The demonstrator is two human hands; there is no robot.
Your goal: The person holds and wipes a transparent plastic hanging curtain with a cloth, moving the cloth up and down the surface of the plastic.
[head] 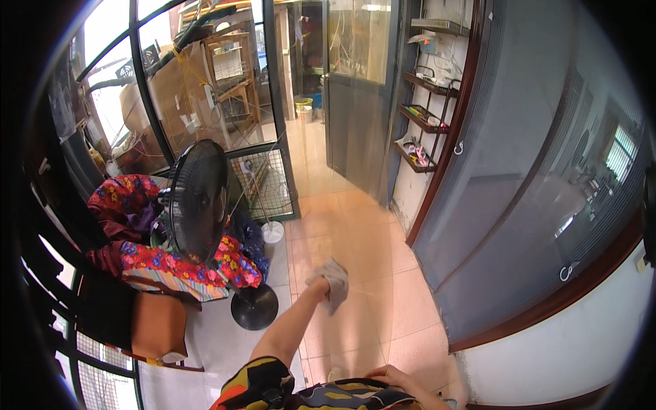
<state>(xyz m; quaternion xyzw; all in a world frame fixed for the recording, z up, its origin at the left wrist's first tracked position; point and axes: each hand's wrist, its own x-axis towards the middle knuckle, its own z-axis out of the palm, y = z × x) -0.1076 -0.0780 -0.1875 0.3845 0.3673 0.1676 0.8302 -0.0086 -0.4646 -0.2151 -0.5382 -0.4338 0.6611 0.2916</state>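
My left hand [324, 288] reaches out in front of me, wrapped in a grey cloth [335, 287] that hides most of its fingers. The cloth is against or just before a see-through plastic door curtain [353, 241], which hangs in the doorway and shows the tiled floor behind it. Whether cloth and plastic touch is hard to tell. Low in the picture, my right hand [392, 376] rests at the front of my patterned shirt [353, 394]. Its fingers are partly hidden there.
A black standing fan [197, 200] stands at left beside a seat heaped with red floral fabric [174, 264]. An orange-brown chair [159, 325] is nearer. Right are a wall rack [423, 118] and a grey mesh screen [492, 205]. Beyond the curtain, a grey door [359, 123] stands ajar.
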